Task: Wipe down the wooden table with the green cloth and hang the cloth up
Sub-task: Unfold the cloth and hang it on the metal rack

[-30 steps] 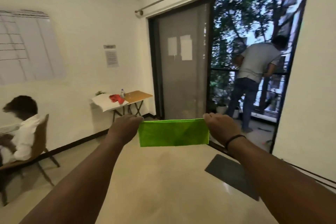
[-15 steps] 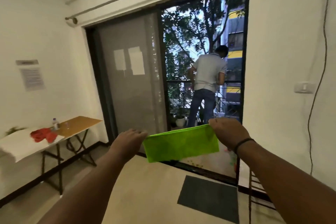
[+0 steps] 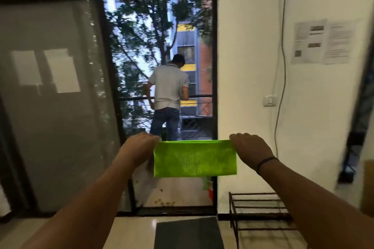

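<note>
Green cloth (image 3: 194, 157) hangs taut between left hand (image 3: 139, 147) and right hand (image 3: 251, 149), each grip pinching a top corner.

interior dim and evenly lit; daylight enters through the open doorway (image 3: 162, 87), leaving the figure on the balcony (image 3: 169, 95) backlit. right edge smeared by motion blur, wide-angle bowing at margins; green cloth (image 3: 195, 158) reads sharpest, vivid.

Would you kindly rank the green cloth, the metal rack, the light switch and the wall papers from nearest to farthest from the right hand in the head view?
1. green cloth, held at its top right corner by the right hand.
2. metal rack, below the hand, on the floor.
3. light switch, above on the wall.
4. wall papers, upper right.
</note>
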